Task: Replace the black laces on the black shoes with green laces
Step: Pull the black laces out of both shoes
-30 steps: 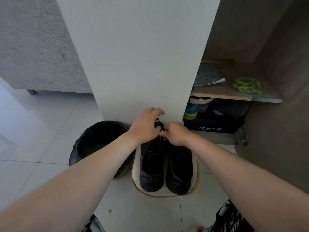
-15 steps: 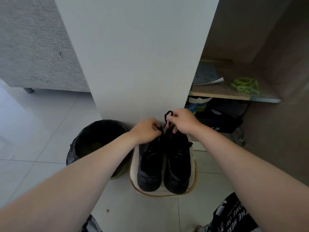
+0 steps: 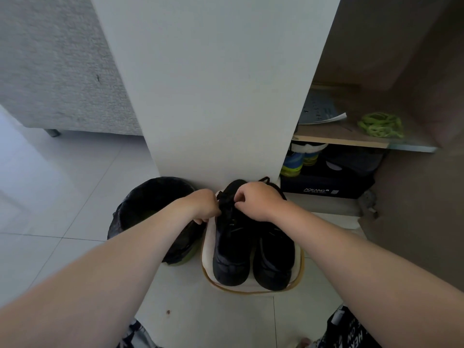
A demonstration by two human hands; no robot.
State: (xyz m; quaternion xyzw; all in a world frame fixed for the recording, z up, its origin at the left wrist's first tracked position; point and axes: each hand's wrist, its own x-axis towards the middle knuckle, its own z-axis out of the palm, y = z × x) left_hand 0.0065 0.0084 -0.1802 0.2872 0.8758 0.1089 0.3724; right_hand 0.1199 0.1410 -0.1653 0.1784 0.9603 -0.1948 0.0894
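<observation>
Our L hand (image 3: pixel 200 205) & R hand (image 3: pixel 256 200) are both curled tight, pinching the black laces (image 3: pixel 226 205) atop the left of the black shoes (image 3: pixel 231 247). The pair sits on a white mat (image 3: pixel 207 257). The green laces (image 3: pixel 380 124) lie on the shelf (image 3: pixel 339 140), well apart.

My black shoes (image 3: pixel 231 249) look like matt cloth, toes slightly shiny, black laces (image 3: pixel 226 205) dull woven cord. The floor tiles (image 3: pixel 50 197) are glossy smooth, bin bag (image 3: pixel 150 197) is crinkly shiny plastic, shelf (image 3: pixel 339 141) is bare wood, sofa (image 3: pixel 57 71) is rough fabric.

A black-lined bin (image 3: pixel 150 197) stands beside a cream mat (image 3: pixel 206 252), near a dark shoebox (image 3: pixel 326 182).
</observation>
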